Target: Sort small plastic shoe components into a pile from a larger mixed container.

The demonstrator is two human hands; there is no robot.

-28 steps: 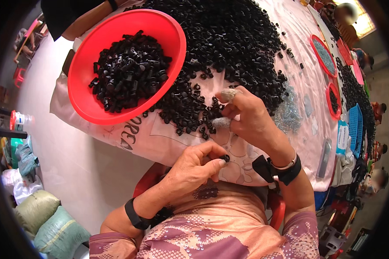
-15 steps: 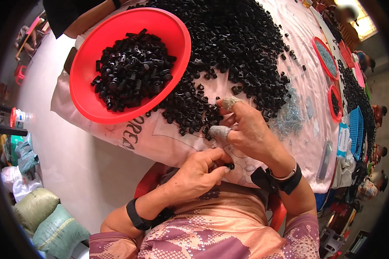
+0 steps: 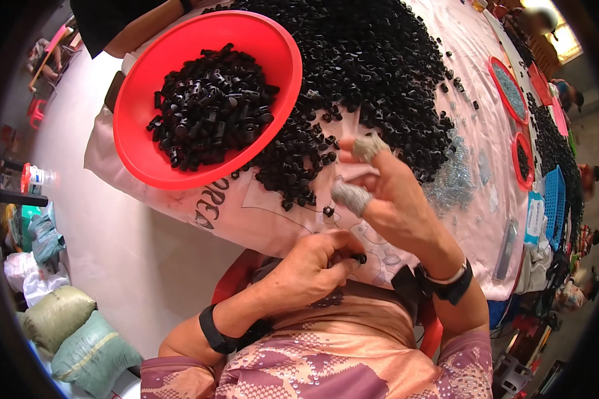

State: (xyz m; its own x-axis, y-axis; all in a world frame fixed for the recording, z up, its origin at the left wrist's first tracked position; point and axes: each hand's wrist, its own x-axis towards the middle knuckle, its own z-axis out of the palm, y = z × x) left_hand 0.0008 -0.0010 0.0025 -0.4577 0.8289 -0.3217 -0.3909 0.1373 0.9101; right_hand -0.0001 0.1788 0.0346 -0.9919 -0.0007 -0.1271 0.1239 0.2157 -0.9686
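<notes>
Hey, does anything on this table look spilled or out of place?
Possibly: shiny bits lie loose on the pink cloth, right of the pile of black pieces. They're scattered unevenly, uncontained, so they look spilled, though that may be intentional.

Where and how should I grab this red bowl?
Likely the rim of the red bowl, left and right together, from the near side: it flares clear of the black pieces inside, and another person's arm lies by its far left.
</notes>
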